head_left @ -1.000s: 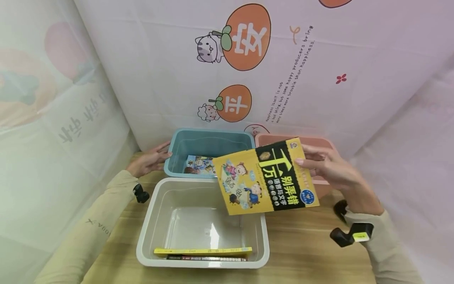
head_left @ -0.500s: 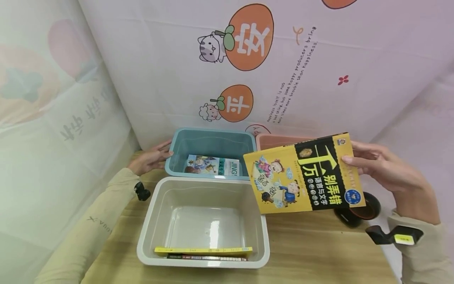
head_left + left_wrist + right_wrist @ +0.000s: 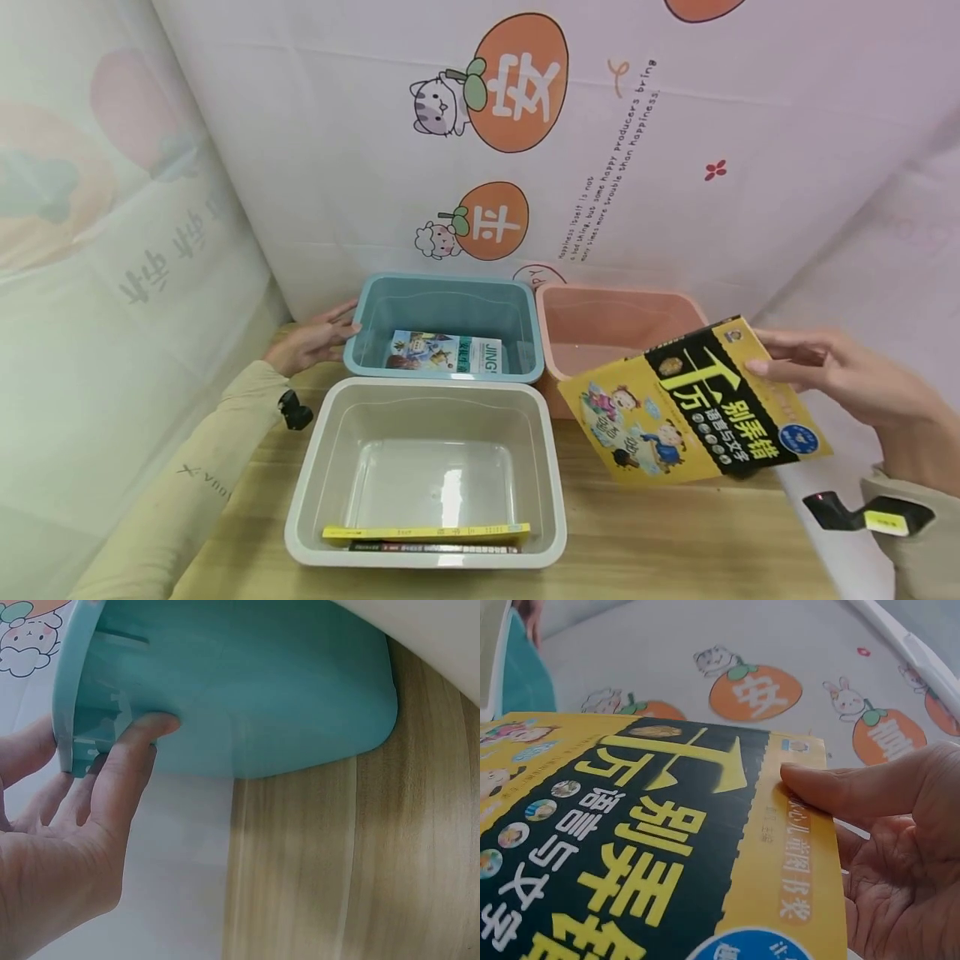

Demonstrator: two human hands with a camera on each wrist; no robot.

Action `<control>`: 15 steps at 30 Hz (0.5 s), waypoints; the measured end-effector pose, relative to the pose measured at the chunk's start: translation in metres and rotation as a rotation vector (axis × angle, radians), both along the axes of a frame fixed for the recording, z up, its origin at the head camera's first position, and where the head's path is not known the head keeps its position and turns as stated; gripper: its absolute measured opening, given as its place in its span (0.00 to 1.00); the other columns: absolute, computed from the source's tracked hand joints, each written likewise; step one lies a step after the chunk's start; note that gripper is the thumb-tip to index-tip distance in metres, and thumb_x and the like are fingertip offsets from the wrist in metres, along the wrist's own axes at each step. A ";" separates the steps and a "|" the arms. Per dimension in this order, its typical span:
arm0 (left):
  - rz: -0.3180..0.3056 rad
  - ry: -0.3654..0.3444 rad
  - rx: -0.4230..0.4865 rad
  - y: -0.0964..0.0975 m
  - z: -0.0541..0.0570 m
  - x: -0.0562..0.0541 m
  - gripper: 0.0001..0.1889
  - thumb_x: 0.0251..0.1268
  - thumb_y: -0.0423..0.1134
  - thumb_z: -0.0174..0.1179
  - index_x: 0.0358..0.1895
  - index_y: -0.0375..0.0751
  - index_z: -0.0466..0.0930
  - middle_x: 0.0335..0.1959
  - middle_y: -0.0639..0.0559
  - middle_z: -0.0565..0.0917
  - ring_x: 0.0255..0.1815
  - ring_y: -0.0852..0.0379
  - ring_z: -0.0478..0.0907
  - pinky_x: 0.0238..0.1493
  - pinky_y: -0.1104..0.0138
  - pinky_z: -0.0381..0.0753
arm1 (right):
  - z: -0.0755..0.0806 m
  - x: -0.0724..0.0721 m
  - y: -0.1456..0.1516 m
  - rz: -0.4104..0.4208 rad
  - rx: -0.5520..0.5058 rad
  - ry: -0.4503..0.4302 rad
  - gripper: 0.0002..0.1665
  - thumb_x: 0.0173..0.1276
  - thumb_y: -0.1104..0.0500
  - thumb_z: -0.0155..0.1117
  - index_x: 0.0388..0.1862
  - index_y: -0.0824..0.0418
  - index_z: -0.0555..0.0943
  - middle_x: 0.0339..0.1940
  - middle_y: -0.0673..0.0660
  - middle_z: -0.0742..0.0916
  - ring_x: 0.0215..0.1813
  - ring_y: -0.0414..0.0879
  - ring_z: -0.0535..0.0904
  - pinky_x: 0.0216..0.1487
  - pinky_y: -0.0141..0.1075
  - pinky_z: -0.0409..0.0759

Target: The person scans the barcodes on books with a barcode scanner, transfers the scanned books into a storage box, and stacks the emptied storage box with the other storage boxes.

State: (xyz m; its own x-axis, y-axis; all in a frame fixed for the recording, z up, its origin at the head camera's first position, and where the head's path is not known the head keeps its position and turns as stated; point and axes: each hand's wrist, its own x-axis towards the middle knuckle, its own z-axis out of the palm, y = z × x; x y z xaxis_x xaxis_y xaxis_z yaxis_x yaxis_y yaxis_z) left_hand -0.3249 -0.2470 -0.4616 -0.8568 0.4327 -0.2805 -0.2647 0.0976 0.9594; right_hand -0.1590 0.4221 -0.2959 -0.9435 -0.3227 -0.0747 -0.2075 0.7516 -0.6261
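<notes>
My right hand pinches a yellow and black children's book at its right edge. Its thumb lies on the front cover, as the right wrist view shows, while the fingers behind are mostly hidden. The book is tilted over the table, right of the grey bin. My left hand rests against the left end of the blue bin. In the left wrist view, its fingers touch the bin's outer wall and the underside of its rim.
Inside the blue bin lies a book with a picture cover. The grey bin in front holds a yellow-spined book and a dark-spined one. A pink bin stands at the back right. Printed cloth surrounds the wooden table.
My right hand has carried the yellow book rightward and tilted its right side lower, uncovering the book in the blue bin and the pink bin's interior. The left hand stays against the blue bin.
</notes>
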 end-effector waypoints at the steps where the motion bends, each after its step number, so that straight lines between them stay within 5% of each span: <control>1: 0.003 0.000 -0.002 0.000 0.001 0.000 0.39 0.86 0.35 0.47 0.88 0.53 0.34 0.83 0.29 0.54 0.52 0.65 0.83 0.65 0.52 0.82 | -0.002 0.001 0.000 -0.010 0.026 -0.014 0.30 0.82 0.62 0.57 0.79 0.64 0.69 0.63 0.49 0.87 0.57 0.36 0.82 0.48 0.36 0.82; 6: 0.002 -0.004 -0.008 -0.001 0.001 0.003 0.39 0.86 0.35 0.47 0.88 0.53 0.34 0.84 0.32 0.53 0.54 0.65 0.81 0.71 0.45 0.76 | -0.015 0.009 0.004 -0.006 0.086 -0.073 0.32 0.81 0.61 0.59 0.78 0.71 0.66 0.62 0.63 0.87 0.53 0.40 0.85 0.49 0.45 0.84; 8: 0.004 -0.009 -0.006 -0.002 -0.001 0.003 0.39 0.86 0.35 0.47 0.88 0.54 0.34 0.84 0.33 0.52 0.55 0.64 0.80 0.72 0.43 0.74 | -0.020 0.010 0.009 0.018 0.065 -0.083 0.31 0.81 0.62 0.59 0.79 0.64 0.69 0.57 0.48 0.90 0.49 0.37 0.85 0.46 0.41 0.83; 11: 0.008 -0.014 -0.003 -0.002 -0.002 0.002 0.39 0.86 0.35 0.47 0.88 0.54 0.34 0.85 0.34 0.53 0.57 0.63 0.80 0.74 0.42 0.71 | -0.025 0.010 0.018 0.045 0.035 -0.119 0.30 0.81 0.64 0.57 0.80 0.52 0.71 0.52 0.39 0.90 0.47 0.38 0.87 0.44 0.34 0.81; 14: 0.006 -0.006 -0.010 -0.002 -0.002 0.001 0.39 0.86 0.35 0.47 0.88 0.54 0.34 0.85 0.34 0.53 0.63 0.57 0.78 0.74 0.41 0.70 | -0.028 0.009 0.028 0.037 0.024 -0.161 0.31 0.82 0.63 0.55 0.80 0.46 0.70 0.51 0.43 0.92 0.47 0.41 0.88 0.45 0.39 0.82; 15: 0.005 -0.003 -0.013 -0.002 -0.002 0.000 0.39 0.86 0.36 0.47 0.88 0.54 0.34 0.85 0.35 0.53 0.66 0.54 0.76 0.75 0.41 0.70 | -0.029 0.008 0.030 0.029 0.035 -0.164 0.30 0.83 0.62 0.55 0.81 0.51 0.70 0.51 0.49 0.92 0.47 0.42 0.89 0.47 0.43 0.84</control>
State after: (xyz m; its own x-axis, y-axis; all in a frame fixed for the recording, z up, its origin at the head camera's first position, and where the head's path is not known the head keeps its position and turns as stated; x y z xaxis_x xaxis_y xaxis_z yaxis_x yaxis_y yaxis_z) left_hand -0.3244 -0.2491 -0.4640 -0.8581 0.4249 -0.2883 -0.2678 0.1086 0.9573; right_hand -0.1510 0.4525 -0.3252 -0.9082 -0.3439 -0.2386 -0.1266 0.7689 -0.6267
